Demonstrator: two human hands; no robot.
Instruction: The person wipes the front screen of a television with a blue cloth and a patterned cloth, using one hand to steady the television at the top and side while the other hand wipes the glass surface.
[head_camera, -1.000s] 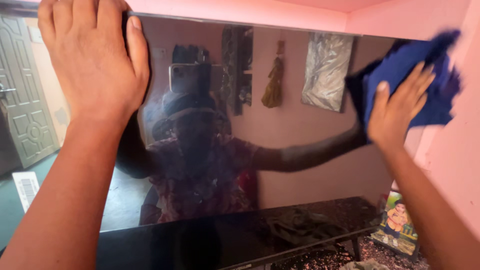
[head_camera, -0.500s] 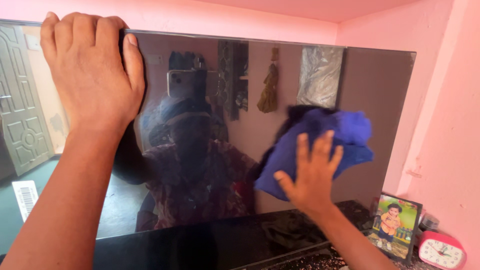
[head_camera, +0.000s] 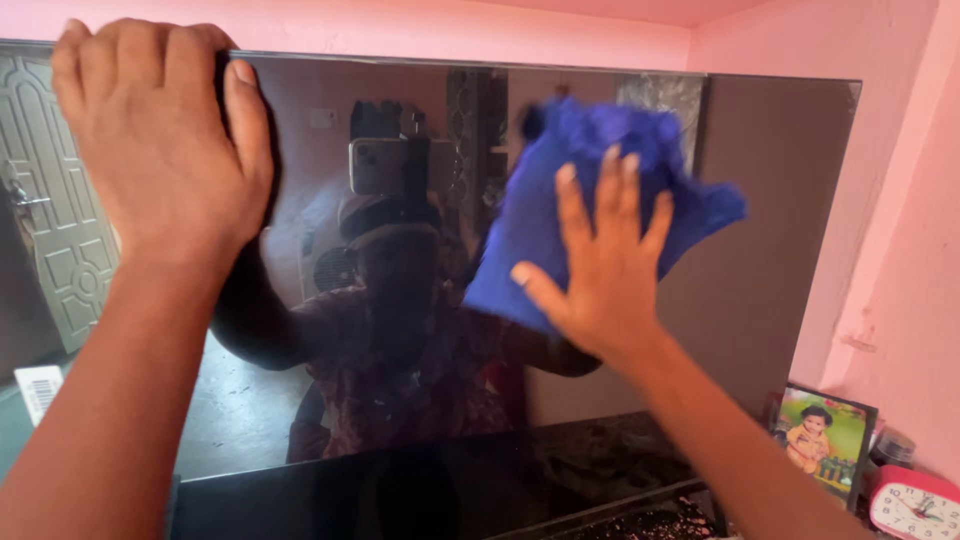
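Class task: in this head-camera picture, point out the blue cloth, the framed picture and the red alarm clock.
blue cloth (head_camera: 545, 215): head view, on the bare fabric left of the right hand's fingers.
framed picture (head_camera: 822, 438): head view, on the middle of the printed image.
red alarm clock (head_camera: 915, 508): head view, on its white dial.

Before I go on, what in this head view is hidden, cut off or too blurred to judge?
- Blue cloth: motion-blurred, edges unclear; the right hand covers its middle.
- Screen surface: room reflections mask any dust or streaks; its bottom and left edges run out of frame.
- Left hand: fingertips curl over the screen's top edge, out of sight.
- Red clock: cut by the bottom right corner.
- Framed photo: partly behind the right forearm.
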